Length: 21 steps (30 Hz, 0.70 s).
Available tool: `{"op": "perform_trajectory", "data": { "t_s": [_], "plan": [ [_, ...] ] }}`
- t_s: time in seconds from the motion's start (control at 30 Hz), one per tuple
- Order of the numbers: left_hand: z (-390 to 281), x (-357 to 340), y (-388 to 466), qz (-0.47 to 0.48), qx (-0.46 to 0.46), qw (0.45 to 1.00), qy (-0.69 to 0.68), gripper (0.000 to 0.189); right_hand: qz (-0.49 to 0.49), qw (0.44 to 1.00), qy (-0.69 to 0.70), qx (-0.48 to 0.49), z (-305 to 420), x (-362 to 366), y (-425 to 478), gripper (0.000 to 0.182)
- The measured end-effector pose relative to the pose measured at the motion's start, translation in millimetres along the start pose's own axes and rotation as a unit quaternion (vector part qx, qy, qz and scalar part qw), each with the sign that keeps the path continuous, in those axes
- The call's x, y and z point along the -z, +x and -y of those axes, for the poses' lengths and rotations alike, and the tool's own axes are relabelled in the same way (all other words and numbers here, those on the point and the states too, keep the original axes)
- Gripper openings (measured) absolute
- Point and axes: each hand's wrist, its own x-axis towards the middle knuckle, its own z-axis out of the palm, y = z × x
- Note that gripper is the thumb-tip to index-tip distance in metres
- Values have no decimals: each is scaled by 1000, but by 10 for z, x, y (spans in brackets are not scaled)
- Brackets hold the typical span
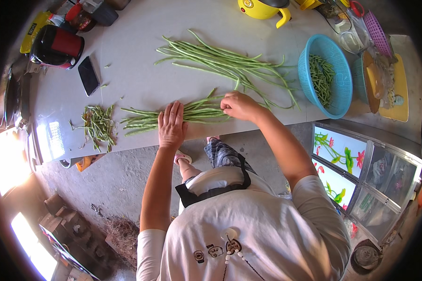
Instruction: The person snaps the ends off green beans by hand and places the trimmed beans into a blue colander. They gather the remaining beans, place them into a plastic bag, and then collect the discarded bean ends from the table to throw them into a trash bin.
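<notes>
A bundle of long green beans lies along the near edge of the table. Flat on top of it rests my left hand, fingers together. My right hand is curled at the bundle's right end, its fingertips pinched at the beans; a bean end sticks up behind the hand. Beyond my hands lies a larger spread of long green beans. To the left is a small pile of bean scraps. A blue plastic basket on the right holds short cut bean pieces.
A black phone lies near a red and black electric kettle at the left. A yellow kettle stands at the far edge. Right of the basket are a yellow cutting board and a pink basket. A glass-fronted cabinet stands below.
</notes>
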Motion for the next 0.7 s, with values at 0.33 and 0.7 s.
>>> {"op": "perform_trajectory", "data": {
  "t_s": [0.33,0.7],
  "plan": [
    [-4,-22,-8,2,7,1000,4,67,-206,960,152,-113,96,-50,-8,15],
    [-33,-26,-11,23,29,999,10,66,-175,779,591,-110,206,-60,-55,14]
  ]
}}
